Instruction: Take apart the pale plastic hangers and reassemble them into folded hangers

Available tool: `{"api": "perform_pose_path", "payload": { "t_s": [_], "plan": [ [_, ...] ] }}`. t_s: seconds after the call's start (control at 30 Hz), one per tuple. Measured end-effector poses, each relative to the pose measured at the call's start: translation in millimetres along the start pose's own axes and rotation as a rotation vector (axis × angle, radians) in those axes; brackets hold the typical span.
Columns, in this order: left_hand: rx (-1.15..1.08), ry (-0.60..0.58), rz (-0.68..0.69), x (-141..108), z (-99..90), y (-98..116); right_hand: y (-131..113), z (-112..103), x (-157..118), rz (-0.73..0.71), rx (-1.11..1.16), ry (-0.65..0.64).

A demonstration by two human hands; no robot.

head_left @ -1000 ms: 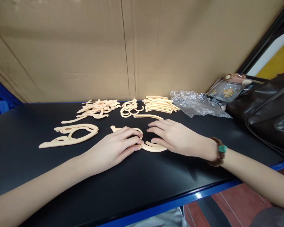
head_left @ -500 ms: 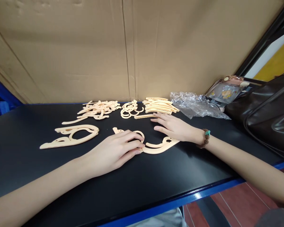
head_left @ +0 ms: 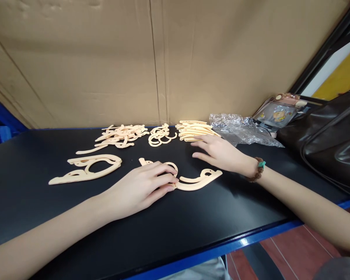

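Observation:
My left hand [head_left: 147, 182] lies over a beige plastic folding hanger [head_left: 195, 184] on the black table, its fingers curled down around the hinge and hook part. The hanger's right arm sticks out past my fingertips; much of its left side is covered. My right hand [head_left: 218, 153] is open, palm down, beside the stack of beige strips [head_left: 194, 130], fingers apart. Whether anything lies under its palm is hidden. Left of my left hand, another folding hanger [head_left: 102, 177] lies folded together.
At the back are a heap of beige hanger arms [head_left: 122, 134] and a small pile of curved hooks [head_left: 160, 136]. A clear plastic bag [head_left: 242, 130], a clear cartoon-printed container [head_left: 280, 112] and a dark leather bag [head_left: 332, 132] stand to the right. Cardboard [head_left: 105, 70] walls the back.
My right hand has moved slightly right, off the hanger's right end. The loose strip in front of the stack no longer shows. My left hand stays on the hanger.

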State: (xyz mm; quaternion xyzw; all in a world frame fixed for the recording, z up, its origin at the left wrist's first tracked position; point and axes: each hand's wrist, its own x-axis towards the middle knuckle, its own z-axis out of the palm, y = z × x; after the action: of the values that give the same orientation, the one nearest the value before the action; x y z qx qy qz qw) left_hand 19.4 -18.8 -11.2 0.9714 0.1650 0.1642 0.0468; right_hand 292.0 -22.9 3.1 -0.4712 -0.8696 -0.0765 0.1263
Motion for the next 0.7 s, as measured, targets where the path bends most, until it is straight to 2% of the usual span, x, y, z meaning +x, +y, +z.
{"api": "perform_pose_path", "payload": {
  "t_s": [0.13,0.23,0.47,0.7],
  "plan": [
    [0.02,-0.004,0.003,-0.2,0.5,0.0,-28.8,-8.2,-2.7,-0.224,0.315,-0.156],
    [0.031,-0.018,0.002,-0.8,0.3,-1.1,-43.1,-10.5,-6.2,-0.246,0.399,-0.202],
    [0.11,-0.038,-0.031,-3.1,-1.9,-11.8,-39.4,-17.7,-8.2,-0.172,0.423,-0.284],
    [0.149,0.025,-0.15,-3.8,-2.5,-21.2,-40.3,-25.6,-12.0,-0.227,0.307,-0.248]
  ]
}}
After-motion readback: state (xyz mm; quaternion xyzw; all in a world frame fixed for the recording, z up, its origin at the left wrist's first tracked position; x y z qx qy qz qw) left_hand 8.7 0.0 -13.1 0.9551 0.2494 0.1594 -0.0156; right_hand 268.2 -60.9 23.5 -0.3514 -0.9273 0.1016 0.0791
